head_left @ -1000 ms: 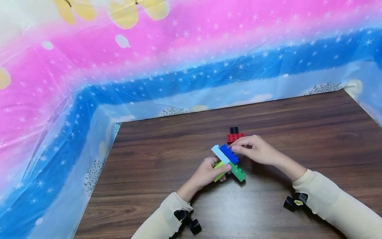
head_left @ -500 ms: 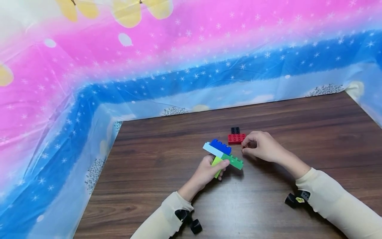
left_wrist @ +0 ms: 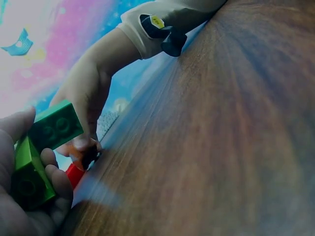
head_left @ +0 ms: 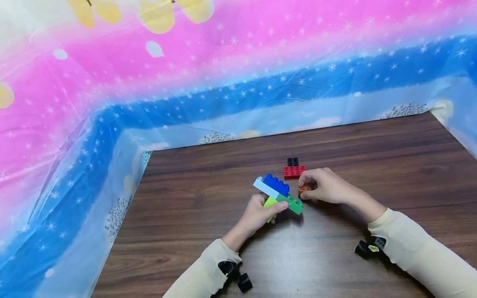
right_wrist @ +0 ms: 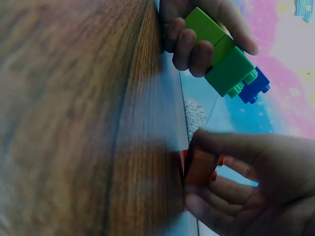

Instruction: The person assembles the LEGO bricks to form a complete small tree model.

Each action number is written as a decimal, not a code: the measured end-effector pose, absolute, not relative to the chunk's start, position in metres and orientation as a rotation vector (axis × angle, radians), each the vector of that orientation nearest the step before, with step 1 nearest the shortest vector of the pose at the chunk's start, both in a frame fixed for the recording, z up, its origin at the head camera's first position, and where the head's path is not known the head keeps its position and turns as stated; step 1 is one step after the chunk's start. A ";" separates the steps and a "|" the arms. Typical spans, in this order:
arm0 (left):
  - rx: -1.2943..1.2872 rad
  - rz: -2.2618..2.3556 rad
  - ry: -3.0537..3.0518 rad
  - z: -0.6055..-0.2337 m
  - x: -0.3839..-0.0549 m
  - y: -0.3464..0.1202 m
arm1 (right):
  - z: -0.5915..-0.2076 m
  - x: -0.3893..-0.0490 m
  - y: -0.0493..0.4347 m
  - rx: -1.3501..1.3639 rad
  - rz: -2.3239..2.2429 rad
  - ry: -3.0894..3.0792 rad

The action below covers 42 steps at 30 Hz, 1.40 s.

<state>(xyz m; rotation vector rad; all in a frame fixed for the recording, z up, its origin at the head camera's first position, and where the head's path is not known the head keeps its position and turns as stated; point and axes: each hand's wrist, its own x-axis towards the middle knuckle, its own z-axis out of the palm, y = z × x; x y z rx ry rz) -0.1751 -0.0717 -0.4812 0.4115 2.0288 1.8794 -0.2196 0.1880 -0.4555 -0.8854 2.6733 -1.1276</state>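
My left hand grips a joined set of toy building bricks. Its thumb lies across the lime brick and the green brick. Above these sit a light blue brick and a dark blue brick with its studs facing up and away. My right hand pinches an orange-brown brick between thumb and fingers, close over the table. In the left wrist view the same orange-brown brick is partly covered by the fingers.
Just behind the right fingertips lies a red brick, and a small black brick is at its far side. The dark wooden table ends at a patterned pink and blue cloth. Black camera mounts hang by both wrists.
My right hand has left the blue brick, moved right, and now pinches the orange-brown brick. The left hand has turned the joined bricks, tilting them flatter toward the left.
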 end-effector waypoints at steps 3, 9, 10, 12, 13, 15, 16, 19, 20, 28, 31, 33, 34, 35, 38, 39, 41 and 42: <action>0.415 1.882 2.038 -0.481 -0.177 -0.072 | -0.454 -0.221 0.187 -0.870 -1.207 2.613; 0.400 1.875 2.025 -0.482 -0.176 -0.072 | -0.456 -0.222 0.186 -0.821 -1.329 2.504; 0.398 1.879 2.021 -0.482 -0.176 -0.072 | -0.456 -0.221 0.185 -0.815 -1.357 2.479; 0.393 1.885 2.017 -0.483 -0.175 -0.072 | -0.455 -0.220 0.183 -0.809 -1.421 2.422; 0.391 1.888 2.014 -0.484 -0.175 -0.071 | -0.455 -0.219 0.183 -0.802 -1.452 2.392; 0.397 1.894 2.008 -0.485 -0.174 -0.071 | -0.454 -0.216 0.182 -0.789 -1.509 2.340; 0.402 1.897 2.006 -0.485 -0.174 -0.071 | -0.453 -0.215 0.182 -0.781 -1.527 2.325; 0.409 1.893 2.008 -0.485 -0.173 -0.071 | -0.454 -0.214 0.181 -0.763 -1.559 2.284; 0.411 1.890 2.009 -0.485 -0.173 -0.071 | -0.454 -0.213 0.180 -0.763 -1.562 2.274; 0.420 1.883 2.033 -0.483 -0.175 -0.073 | -0.451 -0.213 0.174 -0.793 -1.596 2.217; 0.421 1.880 2.036 -0.483 -0.175 -0.074 | -0.450 -0.213 0.172 -0.796 -1.601 2.197; 0.423 1.877 2.039 -0.483 -0.175 -0.074 | -0.450 -0.213 0.172 -0.803 -1.604 2.191; 0.423 1.875 2.041 -0.482 -0.175 -0.074 | -0.449 -0.213 0.172 -0.804 -1.606 2.186; 0.425 1.873 2.042 -0.482 -0.175 -0.074 | -0.449 -0.213 0.172 -0.804 -1.609 2.182; 0.431 1.869 2.047 -0.482 -0.175 -0.073 | -0.448 -0.212 0.173 -0.803 -1.615 2.179; 0.433 1.871 2.048 -0.482 -0.175 -0.073 | -0.449 -0.212 0.173 -0.803 -1.616 2.181; 0.433 1.868 2.045 -0.482 -0.174 -0.074 | -0.449 -0.211 0.173 -0.806 -1.617 2.185; 0.429 1.868 2.041 -0.482 -0.174 -0.074 | -0.450 -0.210 0.174 -0.810 -1.617 2.188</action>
